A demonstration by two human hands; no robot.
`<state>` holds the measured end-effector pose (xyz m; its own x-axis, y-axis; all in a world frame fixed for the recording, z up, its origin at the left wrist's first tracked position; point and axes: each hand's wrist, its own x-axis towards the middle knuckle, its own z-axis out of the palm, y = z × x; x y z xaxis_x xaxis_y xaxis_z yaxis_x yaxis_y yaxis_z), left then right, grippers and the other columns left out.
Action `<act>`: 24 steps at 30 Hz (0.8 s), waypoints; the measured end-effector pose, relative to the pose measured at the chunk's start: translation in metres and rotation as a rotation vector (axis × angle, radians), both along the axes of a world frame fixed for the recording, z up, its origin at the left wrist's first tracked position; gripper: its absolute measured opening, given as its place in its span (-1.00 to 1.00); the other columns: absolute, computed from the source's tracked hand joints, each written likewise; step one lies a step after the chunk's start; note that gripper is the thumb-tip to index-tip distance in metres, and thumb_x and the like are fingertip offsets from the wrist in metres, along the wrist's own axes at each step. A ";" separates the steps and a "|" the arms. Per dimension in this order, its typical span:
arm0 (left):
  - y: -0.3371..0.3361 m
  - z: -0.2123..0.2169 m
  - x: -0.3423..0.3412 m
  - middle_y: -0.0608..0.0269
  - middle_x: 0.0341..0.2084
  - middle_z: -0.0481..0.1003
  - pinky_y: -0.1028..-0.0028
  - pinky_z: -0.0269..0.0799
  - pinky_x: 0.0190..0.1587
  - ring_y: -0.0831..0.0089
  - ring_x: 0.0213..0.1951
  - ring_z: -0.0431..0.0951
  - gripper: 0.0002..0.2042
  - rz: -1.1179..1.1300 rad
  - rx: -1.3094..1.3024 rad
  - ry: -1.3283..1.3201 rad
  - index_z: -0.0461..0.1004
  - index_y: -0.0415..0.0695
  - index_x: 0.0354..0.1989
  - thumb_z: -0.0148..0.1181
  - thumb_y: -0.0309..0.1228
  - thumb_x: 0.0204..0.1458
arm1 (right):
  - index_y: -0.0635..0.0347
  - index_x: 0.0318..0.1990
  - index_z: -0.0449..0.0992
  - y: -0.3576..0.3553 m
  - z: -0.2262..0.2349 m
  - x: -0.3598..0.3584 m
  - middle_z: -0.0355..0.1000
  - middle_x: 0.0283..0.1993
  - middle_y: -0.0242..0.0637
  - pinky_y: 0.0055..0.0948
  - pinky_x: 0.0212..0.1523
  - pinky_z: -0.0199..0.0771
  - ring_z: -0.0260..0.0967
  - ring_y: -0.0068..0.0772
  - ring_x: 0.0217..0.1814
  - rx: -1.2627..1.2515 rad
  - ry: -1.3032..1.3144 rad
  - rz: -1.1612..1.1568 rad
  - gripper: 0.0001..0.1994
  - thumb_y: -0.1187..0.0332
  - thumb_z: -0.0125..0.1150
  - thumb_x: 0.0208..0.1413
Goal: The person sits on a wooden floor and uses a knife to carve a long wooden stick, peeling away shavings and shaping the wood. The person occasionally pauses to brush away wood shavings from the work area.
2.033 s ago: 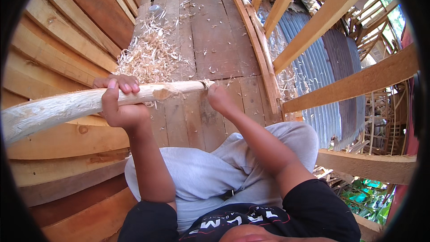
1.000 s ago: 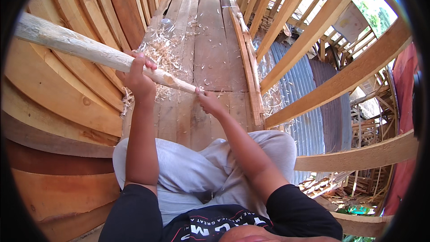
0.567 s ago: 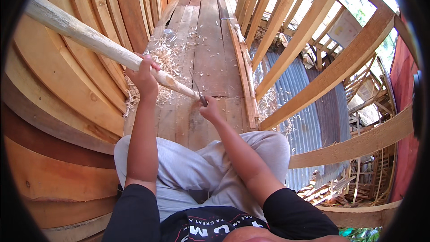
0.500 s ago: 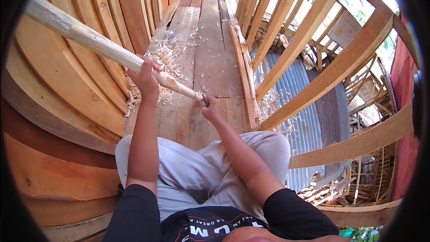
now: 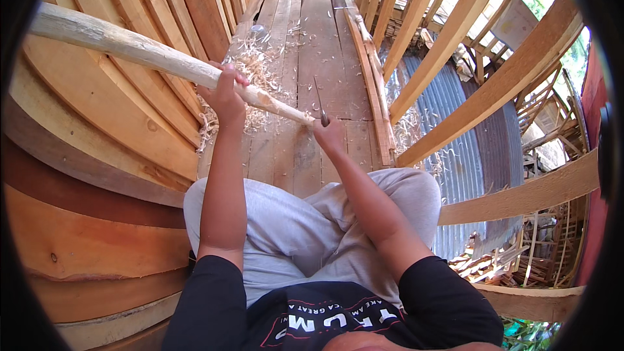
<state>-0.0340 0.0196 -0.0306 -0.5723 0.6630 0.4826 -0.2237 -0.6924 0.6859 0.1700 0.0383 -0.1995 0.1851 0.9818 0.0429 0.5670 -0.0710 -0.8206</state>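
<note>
A long, peeled wooden pole (image 5: 146, 51) slants from the upper left down to the middle of the view. My left hand (image 5: 225, 96) is wrapped round it, some way short of its tapered end. In my right hand (image 5: 330, 135) is a knife (image 5: 320, 101), gripped by the handle with its thin blade pointing up and away from me. The knife hand is right beside the pole's narrow end; whether the blade touches the wood I cannot tell. Pale wood shavings (image 5: 257, 71) lie heaped on the plank floor (image 5: 299, 162) beyond my left hand.
Upright boards (image 5: 130, 91) form a wall on my left. To the right stands a slatted wooden railing (image 5: 448, 45), with corrugated metal sheets (image 5: 455, 149) below it. My crossed legs (image 5: 279, 221) are close under my forearms. A small clear object (image 5: 259, 31) lies by the shavings.
The knife has swung from lying close along the pole's end to pointing more upright, away from it. My left hand keeps its hold on the pole. The whole view has shifted slightly.
</note>
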 end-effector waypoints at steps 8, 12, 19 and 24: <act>0.002 0.003 0.003 0.22 -0.71 0.31 0.44 0.37 -0.54 0.47 -0.67 0.35 -0.86 -0.051 0.048 -0.046 0.24 -0.15 -0.44 0.11 -0.55 -0.07 | 0.29 -0.23 0.53 0.007 -0.019 -0.002 0.50 -0.32 0.09 -0.08 -0.19 0.40 0.46 0.13 -0.24 -0.017 0.010 0.150 -0.71 0.24 0.02 0.14; 0.002 0.002 0.006 0.22 -0.72 0.31 0.44 0.38 -0.53 0.46 -0.67 0.35 -0.87 -0.035 0.032 -0.038 0.26 -0.16 -0.48 0.11 -0.54 -0.08 | 0.27 -0.22 0.50 0.008 -0.032 -0.001 0.51 -0.35 0.02 -0.16 -0.24 0.42 0.49 0.00 -0.30 0.072 0.121 0.179 -0.78 0.30 0.13 0.07; 0.002 0.002 0.004 0.24 -0.72 0.31 0.45 0.37 -0.52 0.47 -0.65 0.35 -0.87 -0.037 0.033 -0.043 0.27 -0.14 -0.51 0.13 -0.52 -0.09 | 0.25 -0.19 0.46 0.009 -0.023 0.000 0.52 -0.40 -0.07 -0.24 -0.26 0.45 0.51 -0.16 -0.34 -0.011 0.214 0.202 -0.74 0.28 0.21 0.00; 0.002 0.003 0.005 0.26 -0.72 0.29 0.44 0.35 -0.52 0.46 -0.65 0.35 -0.84 -0.066 0.038 -0.054 0.22 -0.11 -0.50 0.13 -0.52 -0.07 | 0.26 -0.19 0.44 0.009 -0.024 0.001 0.52 -0.36 -0.07 -0.25 -0.24 0.44 0.50 -0.19 -0.31 -0.021 0.182 0.209 -0.73 0.28 0.20 0.01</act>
